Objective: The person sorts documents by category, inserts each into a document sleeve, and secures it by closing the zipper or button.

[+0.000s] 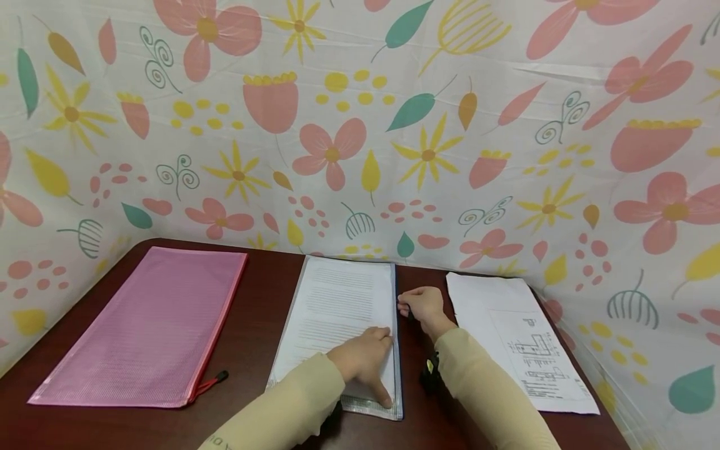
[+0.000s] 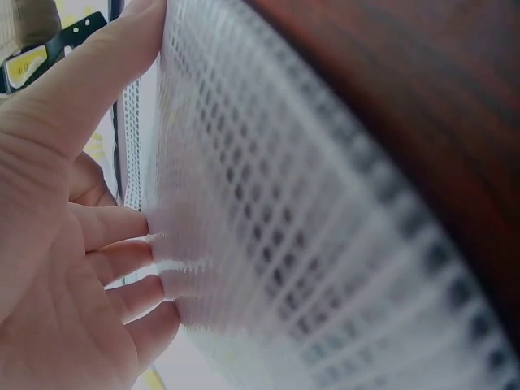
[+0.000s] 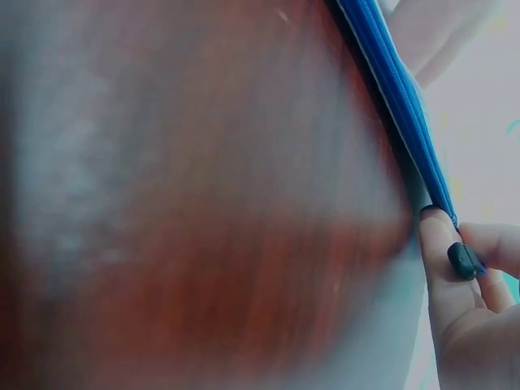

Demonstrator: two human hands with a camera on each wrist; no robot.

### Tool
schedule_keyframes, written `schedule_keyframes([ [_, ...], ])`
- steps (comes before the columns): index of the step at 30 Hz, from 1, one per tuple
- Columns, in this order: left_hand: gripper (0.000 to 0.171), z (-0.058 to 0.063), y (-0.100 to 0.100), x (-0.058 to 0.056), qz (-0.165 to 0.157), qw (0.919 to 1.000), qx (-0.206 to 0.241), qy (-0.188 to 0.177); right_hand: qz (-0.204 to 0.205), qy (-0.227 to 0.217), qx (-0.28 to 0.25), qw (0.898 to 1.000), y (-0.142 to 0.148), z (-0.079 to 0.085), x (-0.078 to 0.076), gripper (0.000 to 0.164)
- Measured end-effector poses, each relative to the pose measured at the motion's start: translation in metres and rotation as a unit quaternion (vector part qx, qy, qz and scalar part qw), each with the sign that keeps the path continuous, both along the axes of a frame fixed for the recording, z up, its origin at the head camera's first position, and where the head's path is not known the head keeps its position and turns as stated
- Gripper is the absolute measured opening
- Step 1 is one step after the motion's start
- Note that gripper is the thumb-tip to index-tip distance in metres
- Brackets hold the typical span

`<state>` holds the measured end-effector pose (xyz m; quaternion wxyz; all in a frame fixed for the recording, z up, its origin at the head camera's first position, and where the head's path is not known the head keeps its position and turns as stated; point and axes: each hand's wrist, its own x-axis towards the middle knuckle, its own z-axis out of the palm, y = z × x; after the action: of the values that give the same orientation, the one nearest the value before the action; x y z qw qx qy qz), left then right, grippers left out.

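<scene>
A clear mesh zip pouch (image 1: 326, 312) with printed sheets showing through it lies in the middle of the table. My left hand (image 1: 365, 359) rests on its lower right part, fingers spread. In the left wrist view, the fingertips (image 2: 166, 313) press on the mesh, with the thumb apart from them. Along the pouch's right side runs a blue zipper (image 3: 406, 106). Toward its far end, my right hand (image 1: 424, 306) pinches the zipper pull (image 3: 461, 262), whose dark tip shows between thumb and fingers.
On the left lies a pink mesh zip pouch (image 1: 146, 325) with a red zipper and a red cord pull (image 1: 210, 382). To the right are white sheets (image 1: 478, 306) with printed drawings. A flower-patterned curtain (image 1: 360, 125) hangs behind the dark table (image 1: 259, 312).
</scene>
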<state>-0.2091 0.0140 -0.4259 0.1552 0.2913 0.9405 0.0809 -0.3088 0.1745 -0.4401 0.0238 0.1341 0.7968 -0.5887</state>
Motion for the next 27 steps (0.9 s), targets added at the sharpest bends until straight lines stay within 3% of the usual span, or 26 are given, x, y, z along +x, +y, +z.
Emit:
schedule_keyframes([
  [27, 0.117, 0.003, 0.0, 0.001, 0.006, 1.0, 0.002, -0.003, -0.03, 0.024, -0.009, 0.999, -0.003, 0.001, -0.026, 0.018],
])
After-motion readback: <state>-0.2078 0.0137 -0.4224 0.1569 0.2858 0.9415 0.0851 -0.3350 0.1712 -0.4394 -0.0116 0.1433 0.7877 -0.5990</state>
